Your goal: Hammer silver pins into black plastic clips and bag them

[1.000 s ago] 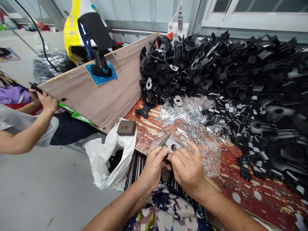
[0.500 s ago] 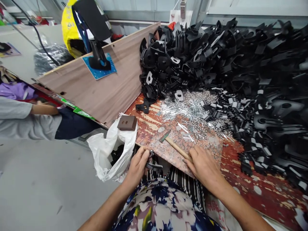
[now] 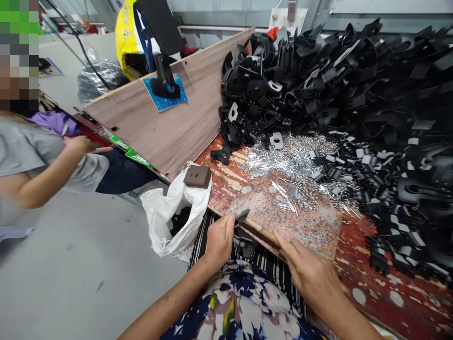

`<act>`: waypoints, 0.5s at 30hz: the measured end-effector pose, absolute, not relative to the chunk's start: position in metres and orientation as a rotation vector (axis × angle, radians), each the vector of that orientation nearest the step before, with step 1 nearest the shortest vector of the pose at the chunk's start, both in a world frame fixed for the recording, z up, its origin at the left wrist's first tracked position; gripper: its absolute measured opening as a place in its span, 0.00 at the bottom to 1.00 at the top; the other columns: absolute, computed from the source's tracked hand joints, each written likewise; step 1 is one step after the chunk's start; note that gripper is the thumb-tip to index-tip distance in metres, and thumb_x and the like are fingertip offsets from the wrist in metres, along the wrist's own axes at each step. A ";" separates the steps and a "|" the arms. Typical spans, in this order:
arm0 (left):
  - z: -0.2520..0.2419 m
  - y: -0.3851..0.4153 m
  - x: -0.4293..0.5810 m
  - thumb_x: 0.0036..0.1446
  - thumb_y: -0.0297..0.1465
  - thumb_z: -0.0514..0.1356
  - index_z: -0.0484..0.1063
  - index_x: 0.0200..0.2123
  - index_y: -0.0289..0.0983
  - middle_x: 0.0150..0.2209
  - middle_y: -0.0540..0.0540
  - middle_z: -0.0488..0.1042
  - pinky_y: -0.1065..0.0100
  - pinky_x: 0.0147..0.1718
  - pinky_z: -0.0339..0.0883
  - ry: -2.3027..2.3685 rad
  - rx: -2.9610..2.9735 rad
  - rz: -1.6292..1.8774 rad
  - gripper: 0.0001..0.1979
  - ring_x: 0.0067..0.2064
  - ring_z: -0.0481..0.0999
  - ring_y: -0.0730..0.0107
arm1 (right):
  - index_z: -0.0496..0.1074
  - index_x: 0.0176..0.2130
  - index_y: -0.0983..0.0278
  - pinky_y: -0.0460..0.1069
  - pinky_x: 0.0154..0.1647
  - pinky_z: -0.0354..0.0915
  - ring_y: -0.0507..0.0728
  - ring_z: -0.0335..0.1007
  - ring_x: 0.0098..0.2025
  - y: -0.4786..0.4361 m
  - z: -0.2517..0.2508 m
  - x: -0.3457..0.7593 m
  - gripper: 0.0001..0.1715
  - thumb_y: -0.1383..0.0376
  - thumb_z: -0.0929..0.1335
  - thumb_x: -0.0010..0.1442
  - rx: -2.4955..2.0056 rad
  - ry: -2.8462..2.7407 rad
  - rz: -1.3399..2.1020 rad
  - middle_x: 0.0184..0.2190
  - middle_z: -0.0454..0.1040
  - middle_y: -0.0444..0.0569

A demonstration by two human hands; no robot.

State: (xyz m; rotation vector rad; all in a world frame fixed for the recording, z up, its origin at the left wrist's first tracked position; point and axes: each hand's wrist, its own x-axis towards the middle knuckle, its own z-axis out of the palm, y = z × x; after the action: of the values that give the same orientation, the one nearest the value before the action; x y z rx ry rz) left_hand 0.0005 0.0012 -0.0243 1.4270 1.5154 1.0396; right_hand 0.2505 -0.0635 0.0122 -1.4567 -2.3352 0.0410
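My right hand [image 3: 307, 264] grips the wooden handle of a hammer [image 3: 261, 229] over the front edge of the worktable [image 3: 348, 259]. Its greenish metal head is close beside the fingers of my left hand [image 3: 220, 238]. That hand is closed, pinching a black plastic part [image 3: 243, 241], which sits below the table edge above my lap and is partly hidden by the fingers and hammer. Behind the hammer lies a speckled stone slab [image 3: 300, 231]. Loose metal pins [image 3: 283, 156] are heaped past it.
Black plastic parts [image 3: 318, 80] pile high at the back and right, with small black clips [image 3: 368, 163] before them. A wooden board [image 3: 170, 123] stands at the left. An open white sack [image 3: 155, 222] hangs near a brown block [image 3: 197, 176]. Another person [image 3: 53, 160] sits farther left.
My right hand has brought the hammer off the slab, down and left to the table edge, its head near my left hand. The view has swung left, showing more of the other person.
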 end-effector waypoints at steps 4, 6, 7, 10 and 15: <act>-0.024 0.002 0.003 0.68 0.38 0.52 0.70 0.25 0.40 0.25 0.49 0.68 0.67 0.34 0.57 1.491 1.449 1.025 0.19 0.29 0.66 0.64 | 0.50 0.72 0.54 0.49 0.29 0.70 0.56 0.76 0.32 -0.060 0.008 0.253 0.35 0.68 0.60 0.71 -1.476 -2.285 0.156 0.42 0.78 0.50; -0.020 0.001 0.000 0.69 0.39 0.50 0.74 0.29 0.39 0.27 0.48 0.71 0.66 0.36 0.60 1.448 1.459 1.003 0.19 0.32 0.69 0.62 | 0.52 0.71 0.56 0.50 0.31 0.71 0.57 0.76 0.35 -0.056 0.008 0.258 0.34 0.66 0.61 0.71 -1.516 -2.238 0.170 0.46 0.77 0.52; -0.017 0.001 -0.003 0.69 0.39 0.49 0.76 0.32 0.39 0.28 0.48 0.72 0.66 0.37 0.62 1.424 1.462 0.995 0.19 0.33 0.71 0.62 | 0.55 0.70 0.58 0.50 0.32 0.71 0.58 0.76 0.36 -0.054 0.006 0.260 0.32 0.66 0.61 0.70 -1.545 -2.243 0.150 0.46 0.77 0.53; -0.005 0.001 -0.028 0.69 0.38 0.49 0.76 0.43 0.39 0.33 0.47 0.75 0.66 0.40 0.63 1.460 1.485 1.045 0.17 0.38 0.74 0.60 | 0.63 0.65 0.62 0.55 0.36 0.72 0.62 0.73 0.39 -0.048 -0.009 0.263 0.27 0.66 0.61 0.69 -1.608 -2.315 -0.012 0.44 0.75 0.56; 0.014 0.006 -0.098 0.68 0.41 0.53 0.75 0.45 0.40 0.39 0.47 0.75 0.66 0.40 0.65 1.886 1.549 1.334 0.14 0.40 0.74 0.61 | 0.70 0.57 0.66 0.56 0.38 0.68 0.62 0.70 0.38 -0.034 -0.020 0.263 0.20 0.63 0.62 0.69 -1.594 -2.403 -0.174 0.40 0.74 0.56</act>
State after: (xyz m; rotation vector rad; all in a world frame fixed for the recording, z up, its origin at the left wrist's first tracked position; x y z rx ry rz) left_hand -0.0979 0.0056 0.0141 1.5490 1.8857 1.3338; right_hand 0.2627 -0.0338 -0.0199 -1.5937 -2.4027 -0.1743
